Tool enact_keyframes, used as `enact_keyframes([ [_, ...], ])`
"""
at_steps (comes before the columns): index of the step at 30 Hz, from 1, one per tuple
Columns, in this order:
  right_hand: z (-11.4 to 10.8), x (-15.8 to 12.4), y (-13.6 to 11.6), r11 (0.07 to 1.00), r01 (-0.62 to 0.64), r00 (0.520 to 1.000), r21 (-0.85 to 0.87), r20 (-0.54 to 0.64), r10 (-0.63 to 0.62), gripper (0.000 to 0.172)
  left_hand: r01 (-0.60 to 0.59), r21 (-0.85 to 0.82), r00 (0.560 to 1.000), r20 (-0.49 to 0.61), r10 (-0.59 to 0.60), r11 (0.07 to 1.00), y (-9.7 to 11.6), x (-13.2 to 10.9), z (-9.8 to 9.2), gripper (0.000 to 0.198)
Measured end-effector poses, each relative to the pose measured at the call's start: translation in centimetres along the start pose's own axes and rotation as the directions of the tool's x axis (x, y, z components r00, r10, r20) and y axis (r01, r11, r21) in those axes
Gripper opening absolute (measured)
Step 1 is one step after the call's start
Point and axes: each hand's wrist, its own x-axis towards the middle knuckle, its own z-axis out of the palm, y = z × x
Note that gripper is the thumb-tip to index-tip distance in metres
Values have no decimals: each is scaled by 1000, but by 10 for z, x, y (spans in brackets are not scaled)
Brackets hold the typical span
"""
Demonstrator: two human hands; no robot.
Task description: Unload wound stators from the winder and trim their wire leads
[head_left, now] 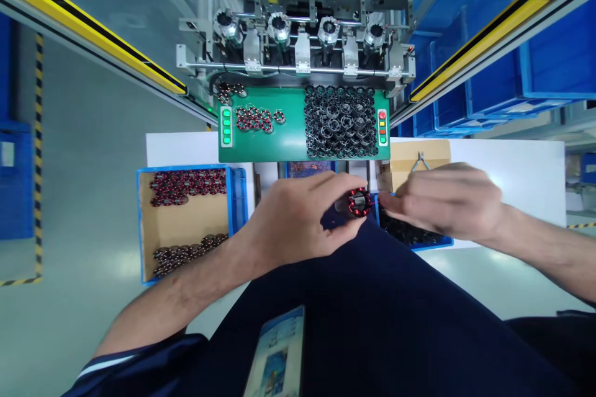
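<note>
Between the thumb and fingers of my left hand (302, 214) is a motor stator (359, 201), a dark ring wound with red wire, its open end facing up. My right hand (442, 198) is just to the right of it, fingers pinched together and blurred by motion. A thin red wire seems to run from the stator toward my right fingertips; whether they grip it I cannot make out. Below my right hand a blue bin (431, 244) holds black parts. On the green machine table (288, 146) lie red-wound stators (254, 119) and dark unwound cores (342, 121).
A winding machine (302, 53) with several spindles stands behind the green table, with button panels (226, 126) at its sides. At left, a blue crate (190, 221) holds rows of stators. Pliers (421, 160) lie on cardboard at right. Yellow-striped posts (93, 25) flank the machine.
</note>
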Motion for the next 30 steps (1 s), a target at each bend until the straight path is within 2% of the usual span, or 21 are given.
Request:
enact_keyframes([
  [2,-20,-3,3,998,50,999,-49,-6,-50,36,133,-88,991,27,-132,987,4,0,5,36],
  [4,-35,-4,11,994,-19,999,112,48,13,33,76,-75,996,-41,-80,994,7,3,9,33],
  [5,-40,-3,16,957,-117,989,267,120,87,40,-2,-16,995,-95,0,1000,8,5,10,32],
  [6,-41,-3,22,876,-238,962,419,229,152,47,-89,55,986,-139,96,995,8,8,12,30],
  [8,-36,-1,33,658,-464,868,594,455,201,58,-215,149,956,-170,239,965,10,16,16,25],
  [10,-25,0,42,515,-591,783,621,595,181,59,-282,153,943,-137,303,947,12,23,20,24],
  [11,-20,0,44,497,-610,767,617,618,174,56,-303,149,941,-109,320,941,13,26,23,24],
  [12,-17,-1,46,520,-594,777,615,605,173,53,-314,162,940,-84,330,935,14,28,26,24],
  [14,-17,-4,48,684,-440,867,582,472,156,48,-312,242,942,-49,332,919,17,31,34,21],
  [16,-26,-7,50,907,-160,962,391,268,54,44,-190,290,974,-67,218,938,20,31,42,21],
  [17,-32,-7,52,972,-15,984,236,178,-28,44,-87,267,990,-80,112,960,22,29,47,25],
  [19,-45,-7,60,983,177,982,-54,78,-173,47,127,158,989,-92,-113,979,25,21,53,32],
  [21,-52,-7,72,959,227,974,-169,22,-227,42,271,80,959,-105,-263,959,21,5,57,30],
  [23,-49,-10,87,977,173,983,-124,-36,-178,32,361,98,925,-160,-344,927,4,-20,60,20],
  [25,-33,-17,100,998,55,994,-8,-90,-56,25,476,156,869,-232,-437,865,-31,-50,66,9],
  [28,12,-30,109,973,-160,983,165,-65,173,27,679,206,732,-260,-629,705,-109,-87,84,15],
  [30,48,-37,108,938,-261,962,229,-23,274,29,765,270,638,-199,-744,584,-166,-96,101,18],
])
